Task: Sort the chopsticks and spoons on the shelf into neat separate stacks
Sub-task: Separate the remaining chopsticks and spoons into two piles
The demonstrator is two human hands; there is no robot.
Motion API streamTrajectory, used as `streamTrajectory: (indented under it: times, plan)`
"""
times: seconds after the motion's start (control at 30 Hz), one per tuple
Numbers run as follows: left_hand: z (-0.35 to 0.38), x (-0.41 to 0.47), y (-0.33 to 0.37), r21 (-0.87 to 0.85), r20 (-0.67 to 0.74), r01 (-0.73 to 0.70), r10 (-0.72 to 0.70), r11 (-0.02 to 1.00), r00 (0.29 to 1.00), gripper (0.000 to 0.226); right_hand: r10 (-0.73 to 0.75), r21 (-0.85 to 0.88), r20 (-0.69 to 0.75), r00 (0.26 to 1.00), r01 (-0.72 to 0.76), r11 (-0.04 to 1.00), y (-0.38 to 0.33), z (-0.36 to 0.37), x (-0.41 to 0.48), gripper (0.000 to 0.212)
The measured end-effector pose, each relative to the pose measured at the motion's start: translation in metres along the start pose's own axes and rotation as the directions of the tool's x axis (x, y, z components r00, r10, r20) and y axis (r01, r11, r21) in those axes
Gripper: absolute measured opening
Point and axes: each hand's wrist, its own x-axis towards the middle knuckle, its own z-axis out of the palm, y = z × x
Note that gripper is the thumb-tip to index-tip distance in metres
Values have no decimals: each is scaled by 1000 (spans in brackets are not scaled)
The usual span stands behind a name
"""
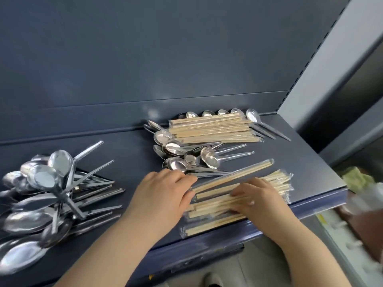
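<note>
The left hand (pixel 163 195) curls its fingers over the left end of 1 wrapped chopstick pair (pixel 234 176) and grasps it there; this pair lies skewed, its right end pointing far-right. The right hand (pixel 261 199) lies on the near chopstick stack (pixel 215 216), fingers and thumb closed around several wrapped pairs. This stack sits at the near right edge of the shelf (pixel 128 154), and the skewed pair runs along its far side.

Just beyond the left hand, loose metal spoons (pixel 192 156) lie mixed, bowls to the left. Farther back, the far chopstick stack (pixel 211 129) rests on more spoons, with 5 spoon bowls (pixel 222 112) showing behind it against the back panel (pixel 145 59). Well apart at the near left sits the spoon pile (pixel 51 193), handles pointing right.
</note>
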Motion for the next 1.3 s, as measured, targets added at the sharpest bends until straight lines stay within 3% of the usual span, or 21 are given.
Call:
streamTrajectory:
  times: [0.13, 0.2, 0.33, 0.43, 0.63, 1.0, 1.3]
  plan:
    - [2, 10, 11, 48, 15, 88, -88, 995, 996, 38, -121, 24, -40, 992, 122, 992, 17, 2, 28, 28]
    - [3, 9, 19, 48, 21, 135, -136, 990, 990, 30, -179, 25, -34, 983, 180, 983, 24, -4, 37, 33]
    - [8, 12, 42, 83, 42, 207, -211, 975, 977, 32, -320, 15, 191, 928, 323, 946, 39, -25, 40, 53]
    - [14, 18, 59, 100, 22, 262, -265, 960, 964, 32, -379, -47, 314, 871, 413, 910, 53, -27, 43, 50]
    - [25, 19, 83, 125, -36, 358, -356, 925, 934, 27, -456, -4, 74, 887, 458, 889, 73, -14, 57, 26]
    - [52, 40, 107, 180, 6, 359, -366, 916, 931, 44, -480, -40, 58, 875, 482, 875, 94, -19, 65, 28]
    - [53, 46, 121, 197, -175, 378, -347, 905, 921, 68, -406, -136, -92, 909, 392, 910, 106, -27, 71, 20]
